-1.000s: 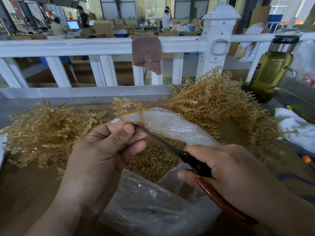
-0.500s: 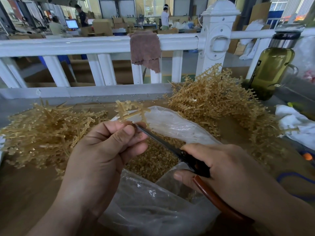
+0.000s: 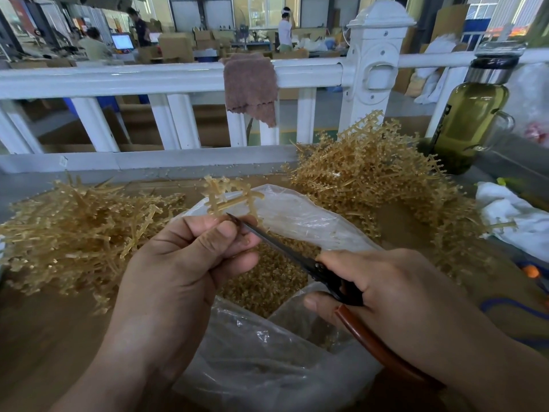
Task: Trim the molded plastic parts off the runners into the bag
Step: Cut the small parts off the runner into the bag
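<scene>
The left hand point(image 3: 184, 263), at centre-left of the frame, curled fingers and thumb round a runner point(image 3: 230, 197); the right hand point(image 3: 386, 283), at lower right, gripped scissors point(image 3: 297, 257), with both forearms at the bottom edge

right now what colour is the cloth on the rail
Dusty brown; the cloth shows best in the head view, draped over the white rail.
</scene>
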A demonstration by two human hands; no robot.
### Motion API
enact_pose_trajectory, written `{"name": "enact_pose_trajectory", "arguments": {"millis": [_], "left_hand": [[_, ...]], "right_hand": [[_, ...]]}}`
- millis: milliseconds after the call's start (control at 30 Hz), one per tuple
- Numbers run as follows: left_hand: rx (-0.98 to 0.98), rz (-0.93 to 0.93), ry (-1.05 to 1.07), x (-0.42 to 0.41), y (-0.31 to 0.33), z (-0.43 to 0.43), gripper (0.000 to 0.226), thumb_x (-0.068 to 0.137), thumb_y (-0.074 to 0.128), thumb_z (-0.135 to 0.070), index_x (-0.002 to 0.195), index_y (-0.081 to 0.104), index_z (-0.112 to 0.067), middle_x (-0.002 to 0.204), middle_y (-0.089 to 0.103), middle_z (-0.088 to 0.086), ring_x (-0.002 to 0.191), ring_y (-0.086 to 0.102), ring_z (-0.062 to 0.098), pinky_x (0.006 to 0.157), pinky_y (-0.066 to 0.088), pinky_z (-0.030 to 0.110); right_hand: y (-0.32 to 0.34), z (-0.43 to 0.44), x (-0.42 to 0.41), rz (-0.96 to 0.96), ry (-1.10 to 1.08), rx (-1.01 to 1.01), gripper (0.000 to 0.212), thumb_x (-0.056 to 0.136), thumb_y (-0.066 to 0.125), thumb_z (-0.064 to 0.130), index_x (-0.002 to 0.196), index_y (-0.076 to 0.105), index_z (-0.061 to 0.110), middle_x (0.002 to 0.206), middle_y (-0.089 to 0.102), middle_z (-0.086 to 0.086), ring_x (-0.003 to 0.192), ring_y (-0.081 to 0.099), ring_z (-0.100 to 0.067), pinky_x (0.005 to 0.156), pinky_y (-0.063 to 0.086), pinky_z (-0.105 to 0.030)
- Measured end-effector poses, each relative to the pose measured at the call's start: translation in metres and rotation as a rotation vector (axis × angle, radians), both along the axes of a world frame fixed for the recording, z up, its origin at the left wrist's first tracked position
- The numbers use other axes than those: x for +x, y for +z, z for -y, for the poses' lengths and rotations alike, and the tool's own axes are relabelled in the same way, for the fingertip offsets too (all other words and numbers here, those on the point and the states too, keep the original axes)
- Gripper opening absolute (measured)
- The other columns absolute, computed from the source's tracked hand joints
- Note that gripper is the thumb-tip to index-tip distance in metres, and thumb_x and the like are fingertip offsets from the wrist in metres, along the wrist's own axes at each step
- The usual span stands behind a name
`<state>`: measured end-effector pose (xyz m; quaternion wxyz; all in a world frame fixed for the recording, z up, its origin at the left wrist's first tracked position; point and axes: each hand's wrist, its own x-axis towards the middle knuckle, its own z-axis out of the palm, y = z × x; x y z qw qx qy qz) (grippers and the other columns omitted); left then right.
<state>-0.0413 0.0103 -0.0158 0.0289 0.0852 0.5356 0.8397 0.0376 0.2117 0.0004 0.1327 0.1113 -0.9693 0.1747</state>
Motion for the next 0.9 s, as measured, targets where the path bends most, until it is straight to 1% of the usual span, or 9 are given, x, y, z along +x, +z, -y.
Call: {"name": "enact_pose_trajectory", "arguments": {"millis": [67, 200, 300, 367, 533, 600, 667, 800, 900], "left_hand": [[-0.001, -0.002, -0.009, 0.001, 0.001, -0.001, 0.011, 0.074, 0.069, -0.017, 0.068, 0.077, -0.021, 0.100, 0.078, 0.016, 0.078, 0.077, 0.017, 0.061, 0.059, 0.022], [0.005, -0.017, -0.017, 0.002, -0.001, 0.000, 0.007, 0.073, 0.071, -0.027, 0.069, 0.075, -0.023, 0.099, 0.078, 0.015, 0.080, 0.076, 0.018, 0.064, 0.060, 0.025], [-0.063, -0.055, 0.048, 0.000, -0.004, 0.003, 0.011, 0.074, 0.072, -0.034, 0.073, 0.073, -0.023, 0.086, 0.075, 0.008, 0.079, 0.073, 0.019, 0.067, 0.059, 0.026], [-0.083, -0.076, 0.063, -0.002, -0.006, 0.004, 0.007, 0.078, 0.071, -0.030, 0.075, 0.071, -0.024, 0.079, 0.070, 0.006, 0.074, 0.069, 0.018, 0.066, 0.058, 0.025], [-0.051, -0.088, -0.008, -0.001, -0.006, 0.005, 0.006, 0.082, 0.068, -0.023, 0.076, 0.068, -0.022, 0.073, 0.065, 0.008, 0.066, 0.065, 0.018, 0.059, 0.057, 0.025], [-0.031, -0.066, -0.026, 0.000, -0.004, 0.004, 0.011, 0.082, 0.065, -0.022, 0.072, 0.069, -0.023, 0.071, 0.064, 0.007, 0.064, 0.065, 0.018, 0.056, 0.056, 0.025], [-0.019, -0.050, -0.059, 0.000, -0.003, 0.002, 0.013, 0.082, 0.070, -0.021, 0.069, 0.070, -0.023, 0.071, 0.063, 0.006, 0.064, 0.063, 0.017, 0.054, 0.055, 0.025], [0.043, -0.003, -0.146, 0.002, -0.002, 0.001, 0.012, 0.079, 0.065, -0.022, 0.070, 0.072, -0.018, 0.072, 0.060, 0.007, 0.064, 0.062, 0.017, 0.051, 0.053, 0.025], [0.089, 0.022, -0.138, 0.002, -0.002, 0.000, 0.010, 0.078, 0.071, -0.022, 0.070, 0.072, -0.016, 0.072, 0.059, 0.006, 0.063, 0.062, 0.016, 0.050, 0.051, 0.024]], "right_hand": [[0.000, 0.000, 0.000, -0.004, -0.002, 0.009, 0.035, 0.083, 0.042, 0.066, 0.071, 0.038, 0.034, 0.053, 0.034, 0.017, 0.049, 0.040, 0.000, 0.047, 0.024, -0.017], [-0.003, 0.000, -0.001, 0.020, -0.017, -0.005, 0.037, 0.082, 0.040, 0.070, 0.071, 0.038, 0.035, 0.054, 0.039, 0.017, 0.054, 0.047, -0.002, 0.047, 0.030, -0.019], [-0.006, 0.000, -0.002, 0.017, -0.024, 0.001, 0.036, 0.082, 0.041, 0.071, 0.072, 0.037, 0.037, 0.054, 0.039, 0.016, 0.055, 0.047, -0.002, 0.047, 0.029, -0.019], [-0.008, 0.000, -0.003, 0.006, -0.033, -0.016, 0.033, 0.081, 0.041, 0.072, 0.073, 0.036, 0.040, 0.053, 0.039, 0.017, 0.055, 0.047, 0.000, 0.048, 0.032, -0.018], [-0.010, -0.001, -0.005, 0.035, -0.072, -0.058, 0.047, 0.078, 0.043, 0.075, 0.086, 0.056, 0.031, 0.058, 0.051, 0.014, 0.064, 0.054, -0.001, 0.057, 0.039, -0.014], [-0.009, -0.001, -0.005, 0.062, -0.057, -0.109, 0.045, 0.078, 0.049, 0.074, 0.087, 0.058, 0.031, 0.064, 0.057, 0.012, 0.063, 0.056, -0.002, 0.056, 0.040, -0.014], [-0.008, -0.002, -0.005, 0.081, -0.034, -0.156, 0.045, 0.079, 0.053, 0.073, 0.090, 0.060, 0.030, 0.073, 0.060, 0.014, 0.061, 0.057, -0.003, 0.054, 0.041, -0.013], [-0.008, -0.003, -0.006, 0.095, 0.006, -0.152, 0.047, 0.082, 0.055, 0.073, 0.086, 0.058, 0.026, 0.074, 0.060, 0.010, 0.059, 0.055, -0.007, 0.051, 0.038, -0.014], [-0.008, -0.004, -0.005, 0.100, 0.030, -0.143, 0.045, 0.084, 0.056, 0.071, 0.088, 0.059, 0.026, 0.076, 0.059, 0.013, 0.060, 0.056, -0.004, 0.053, 0.039, -0.013]]}}
